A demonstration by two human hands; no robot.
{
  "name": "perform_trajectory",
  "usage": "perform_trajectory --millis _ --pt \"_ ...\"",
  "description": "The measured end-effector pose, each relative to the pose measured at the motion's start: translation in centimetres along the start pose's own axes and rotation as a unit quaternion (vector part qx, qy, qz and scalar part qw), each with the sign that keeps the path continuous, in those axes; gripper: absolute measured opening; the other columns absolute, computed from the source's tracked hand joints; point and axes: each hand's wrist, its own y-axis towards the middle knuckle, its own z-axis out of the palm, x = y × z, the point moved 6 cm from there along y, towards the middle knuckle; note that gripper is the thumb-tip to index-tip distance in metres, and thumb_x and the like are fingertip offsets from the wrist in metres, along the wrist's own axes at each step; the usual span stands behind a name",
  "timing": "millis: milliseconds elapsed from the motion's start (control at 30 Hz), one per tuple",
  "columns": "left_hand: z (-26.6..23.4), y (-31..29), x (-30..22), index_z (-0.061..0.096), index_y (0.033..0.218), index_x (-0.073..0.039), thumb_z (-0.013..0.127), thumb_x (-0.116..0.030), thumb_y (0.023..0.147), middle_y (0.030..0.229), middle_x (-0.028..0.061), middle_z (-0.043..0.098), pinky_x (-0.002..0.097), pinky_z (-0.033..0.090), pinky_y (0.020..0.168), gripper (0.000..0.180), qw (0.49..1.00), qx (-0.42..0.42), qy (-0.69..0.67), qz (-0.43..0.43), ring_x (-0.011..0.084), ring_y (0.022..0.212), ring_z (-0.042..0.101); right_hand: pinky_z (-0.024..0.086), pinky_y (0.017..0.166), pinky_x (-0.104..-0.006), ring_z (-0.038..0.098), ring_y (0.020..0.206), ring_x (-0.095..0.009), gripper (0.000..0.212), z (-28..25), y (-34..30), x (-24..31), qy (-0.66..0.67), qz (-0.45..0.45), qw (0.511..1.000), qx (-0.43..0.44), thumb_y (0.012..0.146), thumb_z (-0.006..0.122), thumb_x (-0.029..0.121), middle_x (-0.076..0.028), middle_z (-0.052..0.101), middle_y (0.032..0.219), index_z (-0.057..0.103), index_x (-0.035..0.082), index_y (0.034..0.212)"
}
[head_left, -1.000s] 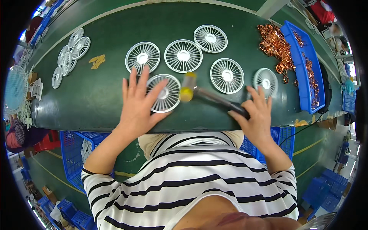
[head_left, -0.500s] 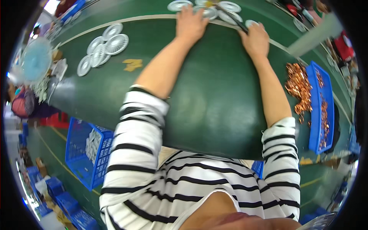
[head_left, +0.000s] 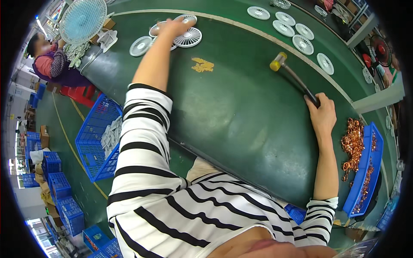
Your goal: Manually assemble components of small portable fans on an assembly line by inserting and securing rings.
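Note:
My right hand (head_left: 322,115) is wrapped around the dark handle of a mallet (head_left: 297,79) with a yellowish head, held over the green tabletop on the right. My left hand (head_left: 173,28), somewhat blurred, reaches over a cluster of white slotted discs at the far left. Its fingers look spread; whether they touch a disc I cannot tell. A slotted disc (head_left: 188,38) lies just right of that hand, and another disc (head_left: 140,46) is to its left; others are partly covered by the hand.
More white discs (head_left: 303,44) lie on the green strip beyond the pale line. Coppery metal parts (head_left: 353,139) are heaped beside a blue tray (head_left: 365,172) at right. Left of the table are a blue crate (head_left: 97,142), a fan (head_left: 83,20) and a seated person (head_left: 49,64).
My left hand has gone from the far discs to the cluster at the left. My right hand has drawn the mallet back from the far discs. The view has turned left.

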Motion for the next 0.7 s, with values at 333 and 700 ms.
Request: perform_trajectory --millis 333,700 --pt "1.5 -13.5 -0.6 0.040 0.142 -0.035 0.040 -0.076 0.080 0.153 0.0146 0.025 0.0736 0.015 0.102 0.074 0.974 -0.025 0.018 0.226 0.0459 0.140 0.018 0.046 0.067 -0.0400 0.058 0.076 -0.029 0.029 -4.1 -7.1 -3.0 -0.017 0.046 0.995 0.085 0.078 0.073 0.035 -0.012 0.060 0.075 0.065 0.008 0.088" --pt "-0.7 6.0 24.4 0.044 0.140 -0.011 0.055 -0.057 0.086 0.137 0.0190 0.048 0.0437 0.036 0.104 0.071 0.954 -0.259 0.074 0.130 0.0386 0.124 0.046 0.050 0.068 -0.0336 0.064 0.074 -0.025 0.019 -7.2 -11.3 -5.6 0.176 0.062 0.981 0.055 0.084 0.067 0.018 -0.013 0.066 0.086 0.067 0.002 0.093"
